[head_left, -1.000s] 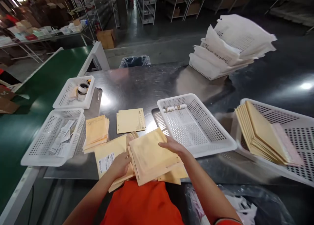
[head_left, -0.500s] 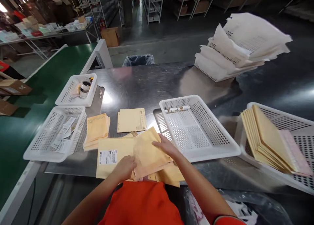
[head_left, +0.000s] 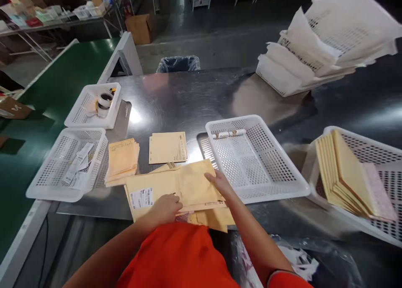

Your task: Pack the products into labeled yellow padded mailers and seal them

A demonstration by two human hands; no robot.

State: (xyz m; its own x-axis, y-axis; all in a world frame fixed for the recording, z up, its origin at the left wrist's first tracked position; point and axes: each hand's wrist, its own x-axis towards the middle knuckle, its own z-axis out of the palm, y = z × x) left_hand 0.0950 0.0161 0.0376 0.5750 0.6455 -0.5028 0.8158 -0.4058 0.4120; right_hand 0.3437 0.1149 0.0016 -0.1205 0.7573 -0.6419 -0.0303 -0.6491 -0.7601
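Note:
A pile of yellow padded envelopes (head_left: 188, 185) lies at the near edge of the steel table (head_left: 188, 99). My left hand (head_left: 166, 208) grips the pile's near edge beside an envelope with a white shipping label (head_left: 141, 197). My right hand (head_left: 221, 184) presses on the right edge of the top envelope, fingers curled round it. Beyond lie two smaller stacks of yellow envelopes, one at the left (head_left: 122, 161) and one in the middle (head_left: 167, 147).
A white perforated basket (head_left: 254, 158) holding a marker (head_left: 228, 133) sits right of my hands. Another basket (head_left: 361, 179) of upright envelopes is far right. Left are baskets with paper slips (head_left: 67, 164) and tape (head_left: 94, 105). Stacked white baskets with mailers (head_left: 320, 45) and a bin (head_left: 179, 63) lie beyond.
The top envelope has been laid down flatter onto the pile. My right hand slid to its right edge and my left hand moved slightly right along the near edge.

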